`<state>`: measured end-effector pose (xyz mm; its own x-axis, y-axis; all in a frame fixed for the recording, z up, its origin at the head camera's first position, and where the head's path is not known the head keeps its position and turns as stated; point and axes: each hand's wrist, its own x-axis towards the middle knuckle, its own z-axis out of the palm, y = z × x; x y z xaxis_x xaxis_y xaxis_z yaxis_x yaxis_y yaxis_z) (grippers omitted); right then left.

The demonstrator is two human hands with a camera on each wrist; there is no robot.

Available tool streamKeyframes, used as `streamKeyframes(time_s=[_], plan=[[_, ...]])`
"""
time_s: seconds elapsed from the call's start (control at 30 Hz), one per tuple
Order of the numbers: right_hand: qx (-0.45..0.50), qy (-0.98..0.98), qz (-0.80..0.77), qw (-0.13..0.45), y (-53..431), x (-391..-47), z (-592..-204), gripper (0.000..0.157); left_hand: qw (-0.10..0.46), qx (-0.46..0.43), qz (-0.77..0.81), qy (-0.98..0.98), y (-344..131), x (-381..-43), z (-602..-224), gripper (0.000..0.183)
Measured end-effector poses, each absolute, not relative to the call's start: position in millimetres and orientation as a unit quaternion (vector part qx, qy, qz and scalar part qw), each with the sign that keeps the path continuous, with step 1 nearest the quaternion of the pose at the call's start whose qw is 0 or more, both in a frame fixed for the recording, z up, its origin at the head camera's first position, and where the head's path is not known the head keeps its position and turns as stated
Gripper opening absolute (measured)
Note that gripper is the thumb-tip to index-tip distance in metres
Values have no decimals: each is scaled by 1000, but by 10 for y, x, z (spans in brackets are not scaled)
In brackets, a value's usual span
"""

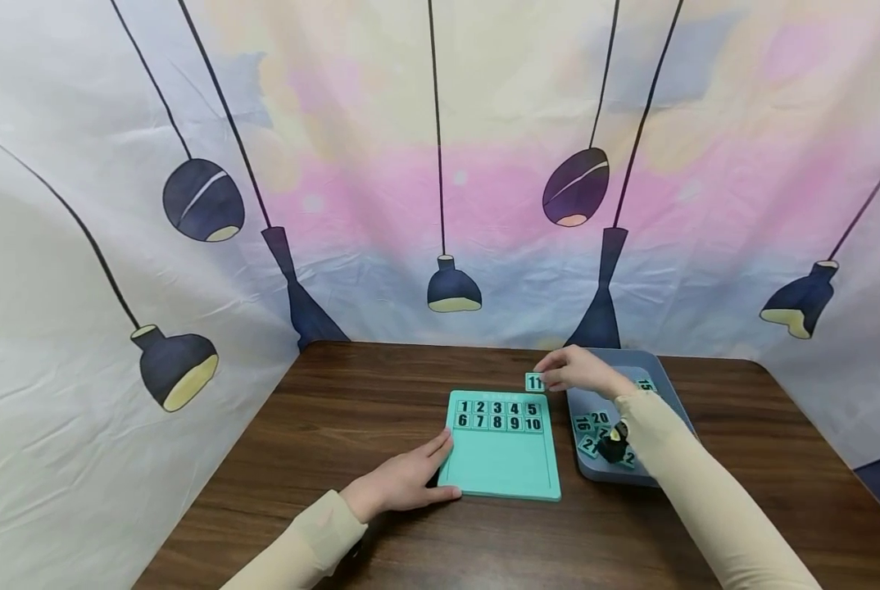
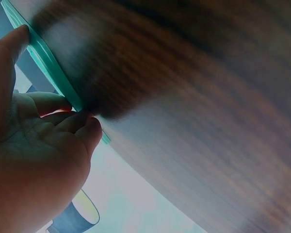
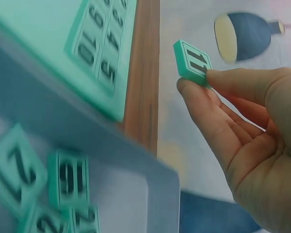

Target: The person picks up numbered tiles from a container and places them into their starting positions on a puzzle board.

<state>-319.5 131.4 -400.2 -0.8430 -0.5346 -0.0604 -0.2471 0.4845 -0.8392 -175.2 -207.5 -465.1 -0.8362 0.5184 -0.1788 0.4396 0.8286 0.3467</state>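
Observation:
Between thumb and fingertips, my right hand (image 1: 578,369) pinches a small green number tile (image 3: 194,63) marked 11. In the head view it is past the far right corner of the green number board (image 1: 499,467). Tiles 1 to 10 (image 1: 497,415) sit in two rows along the board's far part; its nearer part is bare. My left hand (image 1: 403,477) rests against the board's left edge with its fingers extended, the thumb by the near left corner. The left wrist view shows these fingers touching the rim (image 2: 51,65).
Right of the board stands a blue-grey tray (image 1: 598,473) with several loose number tiles (image 3: 68,179), partly hidden by my right forearm. Everything rests on a dark wooden table (image 1: 351,393). A curtain (image 1: 381,205) with printed lamps hangs behind it.

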Motion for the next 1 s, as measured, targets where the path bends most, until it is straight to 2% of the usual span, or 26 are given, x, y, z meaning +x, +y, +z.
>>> streamKeyframes(time_s=[0.53,1.0], plan=[[-270,829,-445,204,542,-2895,-4172,21,131,253,143,948,-2052,-1767,-4632,88],[-257,814,-471,222,302,-2742,-4484,19,132,256,147,946,-2060,-1767,-4627,88]])
